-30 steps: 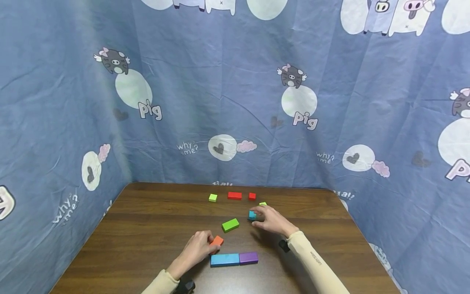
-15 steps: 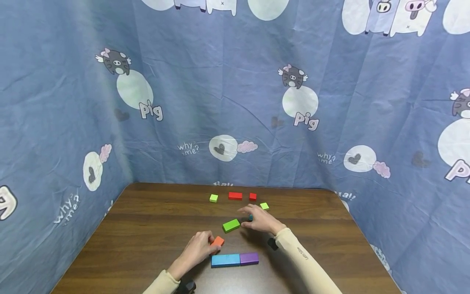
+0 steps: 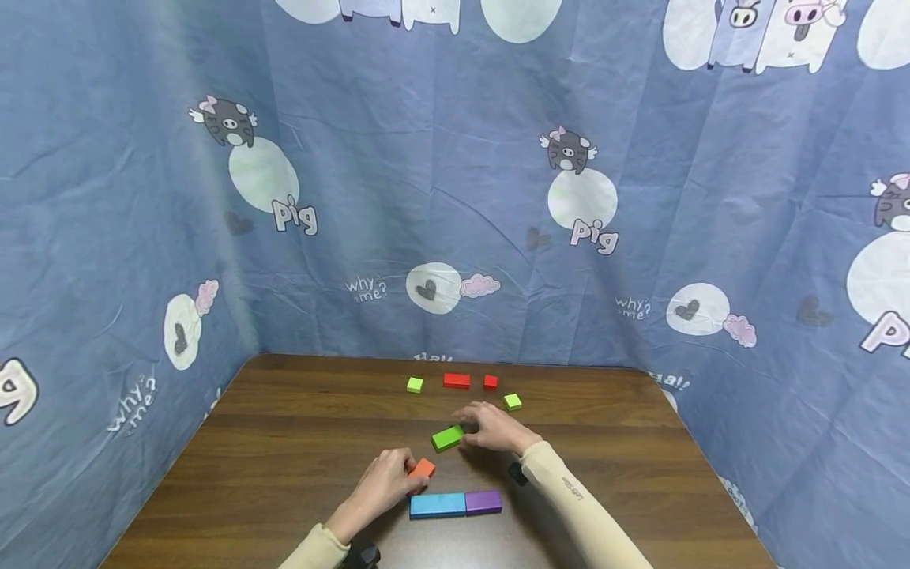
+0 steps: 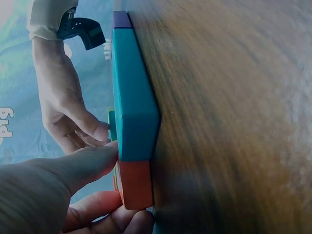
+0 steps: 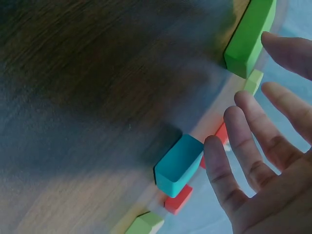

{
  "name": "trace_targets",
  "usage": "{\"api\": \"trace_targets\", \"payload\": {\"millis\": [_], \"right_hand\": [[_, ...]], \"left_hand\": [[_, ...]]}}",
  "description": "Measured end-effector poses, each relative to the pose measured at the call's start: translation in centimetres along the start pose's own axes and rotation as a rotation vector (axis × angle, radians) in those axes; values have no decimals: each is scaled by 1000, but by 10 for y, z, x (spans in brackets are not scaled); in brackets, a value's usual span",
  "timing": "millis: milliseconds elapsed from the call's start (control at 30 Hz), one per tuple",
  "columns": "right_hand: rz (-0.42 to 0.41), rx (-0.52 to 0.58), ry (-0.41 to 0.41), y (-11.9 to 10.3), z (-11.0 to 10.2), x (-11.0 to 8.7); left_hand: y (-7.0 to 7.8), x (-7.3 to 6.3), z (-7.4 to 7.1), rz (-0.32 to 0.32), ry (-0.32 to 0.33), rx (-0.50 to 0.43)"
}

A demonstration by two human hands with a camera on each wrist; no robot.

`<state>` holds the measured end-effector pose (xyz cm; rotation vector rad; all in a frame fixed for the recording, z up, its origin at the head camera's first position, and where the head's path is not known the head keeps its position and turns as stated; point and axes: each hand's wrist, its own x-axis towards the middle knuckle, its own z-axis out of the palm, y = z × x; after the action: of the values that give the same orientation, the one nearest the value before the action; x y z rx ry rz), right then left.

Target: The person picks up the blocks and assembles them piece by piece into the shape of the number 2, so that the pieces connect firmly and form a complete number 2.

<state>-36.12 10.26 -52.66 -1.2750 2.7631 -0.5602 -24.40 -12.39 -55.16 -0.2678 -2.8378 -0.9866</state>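
Note:
My left hand (image 3: pixel 380 484) pinches an orange block (image 3: pixel 424 468) between thumb and fingers. Just in front lie a long blue block (image 3: pixel 437 506) and a purple block (image 3: pixel 483 502), end to end; whether the orange one touches the blue is unclear. My right hand (image 3: pixel 498 429) hovers with spread fingers at the right end of a green block (image 3: pixel 447 438). In the right wrist view its thumb (image 5: pixel 287 53) overlaps the green block's edge, with no grip on it visible. A teal block (image 5: pixel 179 163) shows near the little finger there; the hand hides it in the head view.
Toward the back of the wooden table (image 3: pixel 306 427) sit a long red block (image 3: pixel 456 381), a small red cube (image 3: pixel 490 382) and two lime cubes, one at left (image 3: pixel 415 385) and one at right (image 3: pixel 513 402). A patterned blue curtain (image 3: pixel 483 213) surrounds the table.
My right hand has moved left, from over the teal block to the green block's right end. The left hand has stayed on the orange block.

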Motion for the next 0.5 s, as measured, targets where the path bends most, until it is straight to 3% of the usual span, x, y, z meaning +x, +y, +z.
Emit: {"api": "trace_targets", "payload": {"millis": [500], "right_hand": [[35,23,-36,1,5,4]], "left_hand": [[-12,4,0,-13,-99,-135]]}}
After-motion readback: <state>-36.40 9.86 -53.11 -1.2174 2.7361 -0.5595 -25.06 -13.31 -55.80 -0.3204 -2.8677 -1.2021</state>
